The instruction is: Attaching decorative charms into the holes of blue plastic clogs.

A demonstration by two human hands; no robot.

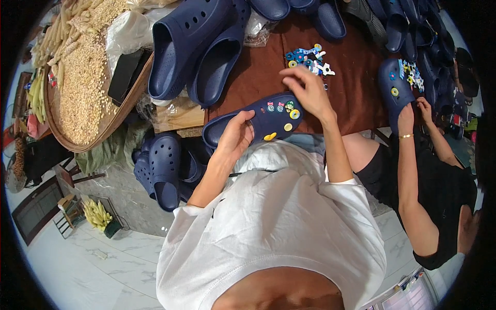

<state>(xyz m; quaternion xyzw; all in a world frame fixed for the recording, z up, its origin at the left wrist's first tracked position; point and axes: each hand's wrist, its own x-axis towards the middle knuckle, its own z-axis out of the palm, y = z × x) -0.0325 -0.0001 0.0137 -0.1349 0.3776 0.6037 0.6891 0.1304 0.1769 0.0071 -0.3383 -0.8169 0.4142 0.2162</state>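
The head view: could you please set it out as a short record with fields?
Left hand: gripping a navy clog by the edge of its foot opening
Right hand: beside the clog's toe, no object visible in it
Clog front: colourful charms
Brown cloth: a pile of loose charms
Co-worker's nearer hand: inside another navy clog
Far left: corn kernels in a round tray

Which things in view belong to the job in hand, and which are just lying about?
In the job:
- navy clog, held by the left hand
- right hand, near its toe
- loose charms on brown cloth

Lying about:
- corn kernels
- black flat object
- yellowish bundle on the floor
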